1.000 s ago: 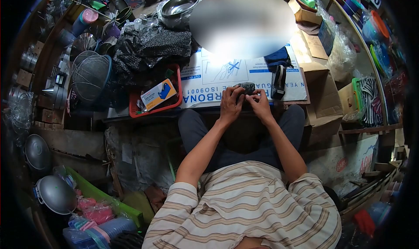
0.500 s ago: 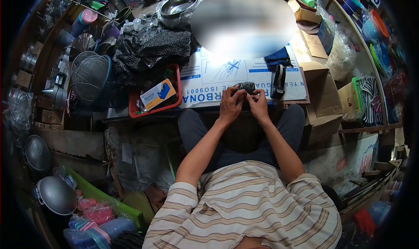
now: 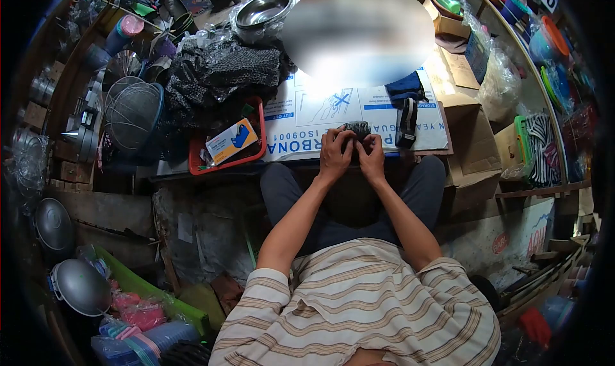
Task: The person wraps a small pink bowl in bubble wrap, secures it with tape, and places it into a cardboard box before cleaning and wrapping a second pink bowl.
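A small dark bundle, wrapped in something shiny, is held between both hands at the table's near edge. My left hand grips its left side with bent fingers. On its right side, the fingers of my right hand pinch it. The hands are close together over the printed white board. Just right of them lies a black strap-like item, with a dark blue pouch behind it. What the fingertips do on the bundle is too small to tell.
Left of the board, a red basket holds a yellow and white box. Black bubble wrap and a metal bowl lie behind it. Cardboard boxes stand at the right. A blurred patch hides the table's far part.
Both hands have moved slightly left and closer together, still holding the dark bundle. The bundle appears turned a little.
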`<act>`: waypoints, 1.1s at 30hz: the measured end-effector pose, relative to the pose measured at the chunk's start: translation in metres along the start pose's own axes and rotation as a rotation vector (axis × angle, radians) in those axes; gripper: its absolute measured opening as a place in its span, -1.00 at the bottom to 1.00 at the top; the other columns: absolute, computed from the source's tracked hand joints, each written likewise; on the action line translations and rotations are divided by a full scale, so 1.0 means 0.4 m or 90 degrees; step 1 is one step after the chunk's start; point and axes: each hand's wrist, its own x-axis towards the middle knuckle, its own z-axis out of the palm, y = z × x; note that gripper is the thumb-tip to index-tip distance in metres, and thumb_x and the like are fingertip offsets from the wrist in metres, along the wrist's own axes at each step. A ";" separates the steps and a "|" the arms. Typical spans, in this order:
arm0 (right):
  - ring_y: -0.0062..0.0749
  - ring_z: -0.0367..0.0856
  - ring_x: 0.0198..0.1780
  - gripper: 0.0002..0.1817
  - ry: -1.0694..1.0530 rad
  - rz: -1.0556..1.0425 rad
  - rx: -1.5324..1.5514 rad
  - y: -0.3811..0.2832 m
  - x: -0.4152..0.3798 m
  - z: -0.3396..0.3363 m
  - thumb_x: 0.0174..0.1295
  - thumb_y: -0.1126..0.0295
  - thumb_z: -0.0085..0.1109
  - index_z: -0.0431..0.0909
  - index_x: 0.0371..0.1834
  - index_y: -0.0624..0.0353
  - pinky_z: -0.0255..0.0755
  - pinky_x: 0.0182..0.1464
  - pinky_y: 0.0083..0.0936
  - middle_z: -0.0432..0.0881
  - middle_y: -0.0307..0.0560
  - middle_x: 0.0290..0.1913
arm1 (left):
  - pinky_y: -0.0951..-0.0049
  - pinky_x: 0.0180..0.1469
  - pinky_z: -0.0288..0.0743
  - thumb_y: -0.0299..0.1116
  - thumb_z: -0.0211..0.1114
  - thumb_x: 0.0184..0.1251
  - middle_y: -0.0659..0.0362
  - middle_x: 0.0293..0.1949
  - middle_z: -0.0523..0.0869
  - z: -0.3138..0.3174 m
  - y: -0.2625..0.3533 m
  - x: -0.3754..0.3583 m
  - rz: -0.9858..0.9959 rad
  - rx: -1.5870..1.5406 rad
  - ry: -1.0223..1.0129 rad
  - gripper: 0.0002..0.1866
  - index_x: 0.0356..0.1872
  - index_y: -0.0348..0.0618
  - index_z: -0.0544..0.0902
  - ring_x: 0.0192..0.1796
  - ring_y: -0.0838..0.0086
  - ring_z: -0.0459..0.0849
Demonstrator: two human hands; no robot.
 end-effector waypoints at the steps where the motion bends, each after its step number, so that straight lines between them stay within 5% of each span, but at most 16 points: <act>1: -0.57 0.56 -0.26 -0.66 -0.001 -0.001 0.001 0.003 0.001 0.003 0.48 0.37 0.50 0.46 0.05 0.19 0.47 -0.21 -0.45 0.61 -0.19 -0.25 | 0.01 0.34 0.54 -0.40 0.41 0.53 -0.02 0.14 0.68 -0.001 -0.004 -0.002 0.002 -0.001 0.008 -0.79 0.11 -0.02 0.79 0.32 -0.03 0.64; 7: -0.50 0.58 -0.31 -0.65 0.003 -0.025 -0.061 0.006 0.004 0.010 0.43 0.33 0.55 0.50 -0.04 0.20 0.49 -0.23 -0.40 0.61 -0.14 -0.31 | 0.00 0.37 0.52 -0.41 0.39 0.53 -0.01 0.14 0.67 -0.006 -0.022 -0.011 0.001 -0.011 0.026 -0.78 0.12 -0.04 0.77 0.34 -0.06 0.63; 9: 0.05 0.81 -0.08 -0.59 -0.022 -0.011 -0.073 0.014 0.012 0.004 0.37 0.22 0.57 0.53 -0.01 0.18 0.61 0.00 -0.13 0.74 0.08 -0.19 | 0.00 0.38 0.51 -0.42 0.39 0.53 -0.01 0.15 0.67 -0.008 -0.027 -0.014 -0.003 -0.017 0.027 -0.78 0.12 -0.05 0.77 0.35 -0.06 0.63; 19: 0.07 0.83 -0.10 -0.57 -0.089 0.064 -0.148 0.037 0.032 -0.029 0.32 0.17 0.57 0.56 -0.03 0.22 0.62 -0.02 -0.12 0.79 0.14 -0.21 | 0.00 0.37 0.51 -0.39 0.51 0.40 0.00 0.10 0.66 -0.021 -0.023 -0.010 -0.015 0.002 0.006 -0.72 0.09 -0.07 0.75 0.32 -0.05 0.64; 21: -0.26 0.83 -0.13 -0.57 -0.069 0.008 -0.151 0.067 0.020 -0.026 0.34 0.18 0.58 0.60 -0.01 0.26 0.64 -0.06 -0.25 0.82 0.07 -0.18 | 0.01 0.37 0.52 -0.38 0.55 0.35 0.00 0.10 0.65 -0.023 -0.023 -0.005 -0.020 0.007 0.003 -0.70 0.07 -0.09 0.75 0.31 -0.05 0.64; 22: -0.26 0.83 -0.13 -0.57 -0.068 0.007 -0.151 0.078 0.007 -0.027 0.34 0.18 0.58 0.60 -0.01 0.26 0.64 -0.06 -0.25 0.82 0.07 -0.18 | 0.01 0.36 0.51 -0.37 0.61 0.28 0.01 0.06 0.65 -0.020 -0.033 -0.005 -0.033 0.009 0.004 -0.69 0.01 -0.09 0.75 0.31 -0.03 0.65; 27: -0.07 0.89 0.00 -0.60 -0.154 0.101 -0.166 0.098 -0.080 -0.034 0.35 0.21 0.53 0.69 0.05 0.29 0.68 0.06 -0.21 0.86 0.20 -0.06 | -0.01 0.32 0.50 -0.36 0.68 0.19 0.01 0.03 0.66 -0.029 -0.039 -0.003 -0.060 0.040 0.005 -0.67 -0.11 -0.13 0.71 0.28 -0.01 0.68; 33: 0.11 0.86 0.13 -0.51 -0.322 0.135 -0.170 0.017 -0.129 -0.034 0.35 0.11 0.53 0.74 0.11 0.32 0.67 0.18 -0.13 0.86 0.25 0.04 | 0.00 0.24 0.52 -0.32 0.71 0.13 -0.06 0.07 0.70 -0.047 -0.057 0.021 0.058 0.109 -0.026 -0.62 -0.14 -0.14 0.67 0.19 -0.04 0.70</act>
